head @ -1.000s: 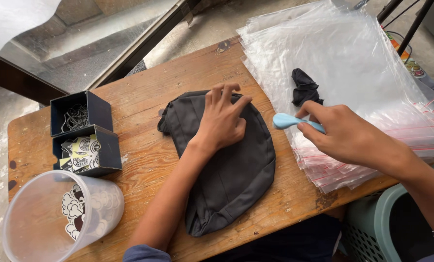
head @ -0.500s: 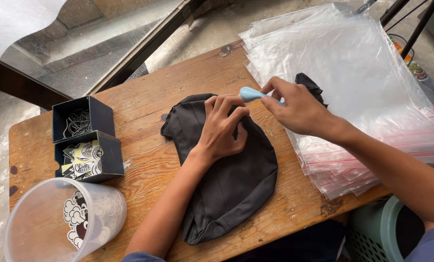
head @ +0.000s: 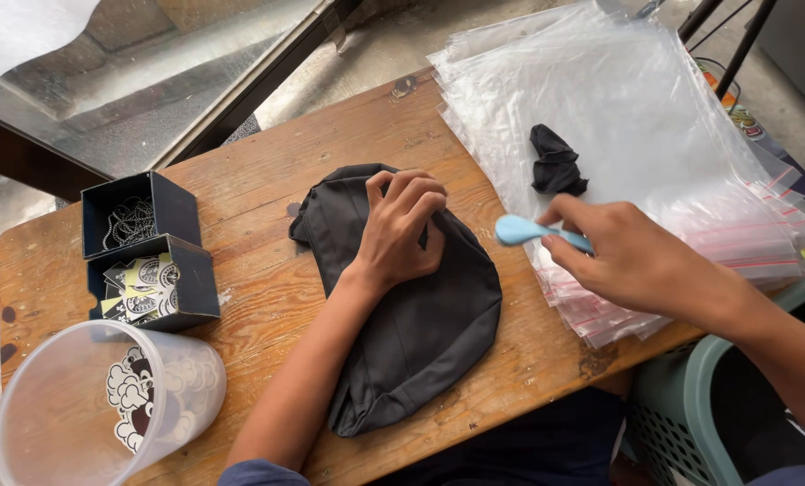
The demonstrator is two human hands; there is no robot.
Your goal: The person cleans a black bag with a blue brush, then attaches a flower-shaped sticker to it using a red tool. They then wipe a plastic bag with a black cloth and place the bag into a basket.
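A black fabric piece (head: 411, 333), rounded like a cap, lies flat in the middle of the wooden table (head: 267, 297). My left hand (head: 401, 232) rests on its upper part with fingers curled, pinching the cloth. My right hand (head: 628, 256) hovers over the edge of a stack of clear plastic zip bags (head: 619, 108), holding a small light-blue tool (head: 521, 230) whose rounded end points left toward the fabric. A small crumpled black cloth (head: 556, 162) sits on top of the bags.
Two open black boxes stand at the left: one with chains (head: 132, 220), one with printed stickers (head: 146, 286). A translucent plastic tub (head: 105, 405) sits at the front left corner. A green basket (head: 691, 414) is below the table's right edge.
My right hand with the blue tool went left over the fabric, then drew back right to the edge of the bags. My left hand's fingers curled tighter on the cloth.
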